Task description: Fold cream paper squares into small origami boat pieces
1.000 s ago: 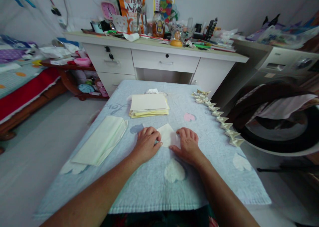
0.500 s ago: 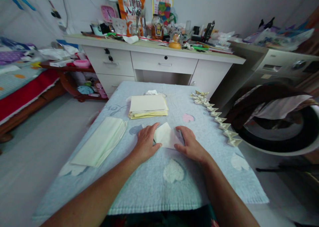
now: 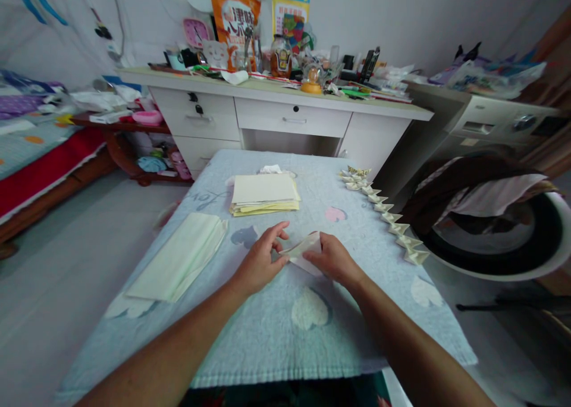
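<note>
A small folded sheet of white paper (image 3: 306,253) is tilted up off the cloth between my two hands. My right hand (image 3: 336,261) grips its right side, thumb in front and fingers behind. At the paper's left corner, the thumb and a bent finger of my left hand (image 3: 263,258) close on the tip, while the index finger stretches out above. Beyond them lies a stack of cream and yellow paper sheets (image 3: 265,190). A longer folded bundle of pale paper (image 3: 181,255) rests to the left. Several folded paper pieces (image 3: 392,218) form a row along the right side.
A blue cloth with heart patterns (image 3: 250,341) covers the table. Crumpled white tissue (image 3: 271,169) sits behind the stack. Farther back stands a white desk (image 3: 263,109) loaded with a honey-coloured jar (image 3: 281,57) and clutter. A washing machine (image 3: 479,121) with its door open is at right.
The paper, flat before, is now lifted and turned on edge. My right hand has closed around its right side; the left fingers have curled in at its left corner. The view has shifted slightly.
</note>
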A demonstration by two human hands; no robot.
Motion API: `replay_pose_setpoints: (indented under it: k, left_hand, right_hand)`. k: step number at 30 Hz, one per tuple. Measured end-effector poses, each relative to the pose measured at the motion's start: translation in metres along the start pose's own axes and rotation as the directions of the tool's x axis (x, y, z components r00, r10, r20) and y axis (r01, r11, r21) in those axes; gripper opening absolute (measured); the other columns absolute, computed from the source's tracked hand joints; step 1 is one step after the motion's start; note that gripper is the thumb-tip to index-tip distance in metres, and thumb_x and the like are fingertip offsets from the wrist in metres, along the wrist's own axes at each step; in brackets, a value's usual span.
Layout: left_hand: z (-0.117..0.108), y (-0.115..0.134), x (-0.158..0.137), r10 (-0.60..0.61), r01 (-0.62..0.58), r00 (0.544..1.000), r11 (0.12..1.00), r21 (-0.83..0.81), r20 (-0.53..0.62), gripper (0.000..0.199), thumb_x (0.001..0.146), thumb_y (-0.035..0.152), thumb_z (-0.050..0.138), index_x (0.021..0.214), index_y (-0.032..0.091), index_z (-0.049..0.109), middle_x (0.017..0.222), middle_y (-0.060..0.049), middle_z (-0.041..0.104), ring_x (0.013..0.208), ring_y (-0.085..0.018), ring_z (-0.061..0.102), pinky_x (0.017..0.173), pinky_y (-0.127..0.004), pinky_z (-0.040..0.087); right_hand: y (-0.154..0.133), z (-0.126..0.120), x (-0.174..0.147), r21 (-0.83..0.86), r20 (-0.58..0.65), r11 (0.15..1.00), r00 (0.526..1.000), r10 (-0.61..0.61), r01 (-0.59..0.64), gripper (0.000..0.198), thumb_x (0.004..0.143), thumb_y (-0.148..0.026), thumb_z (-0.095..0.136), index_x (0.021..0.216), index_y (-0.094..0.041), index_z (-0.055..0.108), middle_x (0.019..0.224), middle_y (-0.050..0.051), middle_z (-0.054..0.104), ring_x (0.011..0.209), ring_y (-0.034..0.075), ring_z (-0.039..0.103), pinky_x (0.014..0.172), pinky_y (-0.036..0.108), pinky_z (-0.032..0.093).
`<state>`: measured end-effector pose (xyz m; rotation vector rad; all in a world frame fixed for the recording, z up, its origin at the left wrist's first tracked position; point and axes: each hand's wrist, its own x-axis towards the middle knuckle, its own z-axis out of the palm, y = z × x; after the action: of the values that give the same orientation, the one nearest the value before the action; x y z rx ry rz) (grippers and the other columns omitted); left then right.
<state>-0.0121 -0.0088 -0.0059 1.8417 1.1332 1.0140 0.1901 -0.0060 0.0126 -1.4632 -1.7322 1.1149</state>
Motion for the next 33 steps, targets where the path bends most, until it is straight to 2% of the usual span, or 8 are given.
replay_pose_setpoints:
  k: [4, 6, 8, 13, 20, 25, 28, 33]
  left_hand:
    - [-0.002, 0.001, 0.006, -0.113, 0.124, 0.992, 0.937, -0.327, 0.052, 0.04, 0.076, 0.025, 0.067, 0.113, 0.017, 0.055, 0.098, -0.005, 0.062, 0.086, -0.016, 0.058, 0.08, -0.03, 0.047]
    - [-0.003, 0.002, 0.007, -0.162, 0.188, 0.982, 0.879, -0.439, 0.096, 0.023, 0.077, 0.031, 0.067, 0.09, 0.014, 0.06, 0.085, -0.003, 0.063, 0.078, -0.015, 0.058, 0.073, -0.027, 0.046]
    - [-0.004, 0.004, 0.007, -0.22, 0.227, 0.973, 0.849, -0.477, 0.071, 0.021, 0.077, 0.033, 0.067, 0.076, 0.013, 0.059, 0.073, -0.001, 0.061, 0.069, -0.013, 0.056, 0.067, -0.024, 0.044]
    - [-0.007, 0.007, 0.006, -0.276, 0.235, 0.961, 0.784, -0.574, 0.016, 0.021, 0.08, 0.033, 0.065, 0.087, 0.014, 0.064, 0.081, -0.004, 0.066, 0.074, -0.015, 0.059, 0.07, -0.026, 0.046]
    - [-0.006, 0.005, 0.008, -0.31, 0.247, 0.95, 0.81, -0.533, -0.031, 0.02, 0.078, 0.034, 0.064, 0.075, 0.014, 0.065, 0.071, -0.002, 0.065, 0.066, -0.014, 0.058, 0.065, -0.025, 0.046]
    - [-0.009, 0.006, 0.007, -0.331, 0.243, 0.94, 0.819, -0.52, -0.083, 0.021, 0.076, 0.033, 0.063, 0.068, 0.015, 0.057, 0.059, 0.003, 0.055, 0.054, -0.01, 0.049, 0.053, -0.02, 0.039]
    - [-0.01, 0.006, 0.006, -0.318, 0.247, 0.946, 0.84, -0.484, -0.068, 0.02, 0.077, 0.032, 0.061, 0.068, 0.016, 0.053, 0.056, 0.005, 0.05, 0.05, -0.008, 0.045, 0.048, -0.019, 0.033]
    - [-0.012, 0.003, 0.006, -0.291, 0.285, 0.955, 0.842, -0.457, 0.059, 0.017, 0.077, 0.032, 0.061, 0.074, 0.016, 0.055, 0.06, 0.004, 0.055, 0.052, -0.009, 0.048, 0.05, -0.019, 0.034]
  right_hand:
    - [-0.008, 0.005, 0.001, 0.482, 0.012, 0.876, 1.0, 0.009, -0.014, 0.033, 0.067, -0.028, 0.072, 0.097, -0.015, 0.067, 0.088, 0.003, 0.071, 0.077, 0.019, 0.063, 0.071, 0.03, 0.048]
    - [-0.013, 0.013, 0.001, 0.62, -0.022, 0.785, 0.999, 0.026, -0.007, 0.037, 0.066, -0.028, 0.075, 0.1, -0.016, 0.067, 0.09, 0.004, 0.072, 0.078, 0.019, 0.064, 0.075, 0.032, 0.048]
    - [-0.016, 0.023, 0.0, 0.681, -0.082, 0.732, 0.996, 0.038, 0.028, 0.037, 0.066, -0.027, 0.075, 0.1, -0.016, 0.067, 0.094, 0.005, 0.072, 0.081, 0.02, 0.065, 0.079, 0.033, 0.049]
    - [-0.014, 0.043, 0.001, 0.725, -0.199, 0.68, 0.978, 0.054, 0.11, 0.038, 0.069, -0.026, 0.075, 0.105, -0.018, 0.066, 0.106, 0.007, 0.071, 0.091, 0.022, 0.066, 0.086, 0.036, 0.049]
    - [-0.01, 0.055, -0.003, 0.734, -0.181, 0.667, 0.983, 0.018, 0.123, 0.036, 0.069, -0.029, 0.076, 0.103, -0.019, 0.065, 0.106, 0.006, 0.07, 0.093, 0.022, 0.065, 0.088, 0.037, 0.048]
    - [-0.014, 0.036, -0.005, 0.678, -0.107, 0.729, 0.994, -0.036, 0.099, 0.038, 0.069, -0.034, 0.076, 0.1, -0.02, 0.06, 0.093, 0.003, 0.069, 0.08, 0.019, 0.063, 0.073, 0.031, 0.049]
    - [-0.02, 0.015, 0.002, 0.576, -0.207, 0.806, 0.978, -0.018, 0.137, 0.037, 0.07, -0.035, 0.075, 0.099, -0.021, 0.058, 0.086, 0.001, 0.064, 0.075, 0.015, 0.058, 0.066, 0.025, 0.045]
    - [-0.024, -0.002, 0.017, 0.437, -0.109, 0.897, 0.994, -0.027, 0.072, 0.04, 0.069, -0.035, 0.073, 0.101, -0.018, 0.057, 0.078, -0.002, 0.059, 0.068, 0.012, 0.054, 0.061, 0.024, 0.041]
